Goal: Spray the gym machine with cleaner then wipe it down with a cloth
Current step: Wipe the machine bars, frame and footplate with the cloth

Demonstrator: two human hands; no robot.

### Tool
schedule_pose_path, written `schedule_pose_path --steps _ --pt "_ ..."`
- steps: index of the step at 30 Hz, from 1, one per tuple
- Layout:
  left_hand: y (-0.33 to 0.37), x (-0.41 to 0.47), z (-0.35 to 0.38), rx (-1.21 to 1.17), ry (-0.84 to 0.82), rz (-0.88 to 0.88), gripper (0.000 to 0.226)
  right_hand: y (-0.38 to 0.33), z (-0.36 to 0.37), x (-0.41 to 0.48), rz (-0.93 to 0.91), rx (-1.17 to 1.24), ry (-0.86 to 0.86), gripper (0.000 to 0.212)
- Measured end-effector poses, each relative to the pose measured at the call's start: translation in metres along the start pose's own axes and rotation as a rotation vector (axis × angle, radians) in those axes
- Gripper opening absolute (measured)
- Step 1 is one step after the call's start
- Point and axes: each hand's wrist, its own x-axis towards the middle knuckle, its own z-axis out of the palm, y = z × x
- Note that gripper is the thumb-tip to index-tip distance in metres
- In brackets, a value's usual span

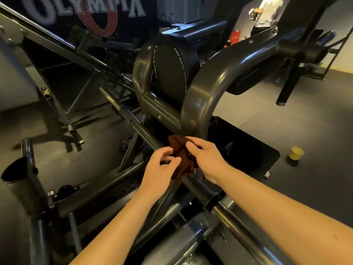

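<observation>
Two bare hands bunch a dark brown cloth (182, 155) just over the gym machine's steel bar (225, 204); left hand (159, 170) pinches its lower edge, right hand (205, 156) grips the top.

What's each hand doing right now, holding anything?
Left hand: fingers pinched on the brown cloth, over the machine's bar.
Right hand: closed on the same cloth from the other side.
</observation>
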Motion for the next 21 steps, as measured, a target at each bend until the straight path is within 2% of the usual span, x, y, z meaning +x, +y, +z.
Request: schedule_pose_path --steps 3,5,8,11,13,15,18,21 --pt "0.007 -0.002 0.009 -0.001 -0.069 0.011 0.046 -0.004 -0.003 -0.008 0.077 0.076 -0.048 0.028" --pt "0.013 -0.003 0.015 -0.023 -0.121 0.026 0.047 -0.006 -0.006 -0.012 0.127 0.131 -0.091 0.029" --pt "0.019 0.004 0.021 -0.02 -0.038 0.039 0.036 -0.013 -0.012 -0.016 0.163 0.2 -0.13 0.029" --pt "0.032 0.019 0.024 -0.019 0.09 0.085 0.017 -0.024 -0.02 -0.011 0.061 0.021 0.045 0.027" --pt "0.046 0.036 0.025 -0.03 0.176 0.128 0.018 -0.031 -0.029 -0.001 -0.021 -0.086 0.215 0.031" --pt "0.06 0.061 0.025 -0.015 0.245 0.185 0.019 -0.042 -0.038 0.011 -0.066 -0.088 0.331 0.036" --pt "0.08 0.094 0.033 0.027 0.29 0.279 0.03 -0.059 -0.045 0.026 -0.086 -0.029 0.407 0.047" --pt "0.082 0.102 0.052 0.137 0.209 0.362 0.037 -0.062 -0.042 0.036 -0.097 -0.009 0.41 0.053"
